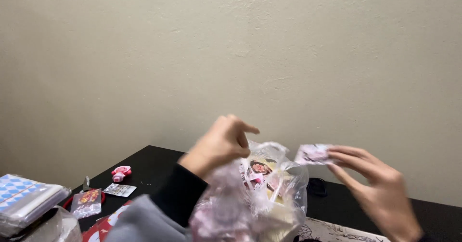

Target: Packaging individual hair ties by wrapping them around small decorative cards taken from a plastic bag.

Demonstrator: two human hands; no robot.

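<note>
Clear plastic bag (269,194) (full of small packets) at near centre above the tabletop (154,162); left hand (222,143) pinches its top edge, right hand (375,184), just right, grips a small pink packet (314,153) between its fingers.

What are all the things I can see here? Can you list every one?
clear plastic bag: one, see-through, stuffed with small pinkish packets, middle of the table
small packet: one, pale pink and white, pinched in the right hand
black table: one, against a beige wall
pink toy: one, pink and red, on the table at left
small card: one, white with print, beside the pink toy
small clear pouch: one, see-through with red and yellow inside, left of the bag
checked pack: one, blue and white, far left edge
left hand: one, gripping the bag's top, dark cuff and grey sleeve
right hand: one, fingers holding the small packet
</note>
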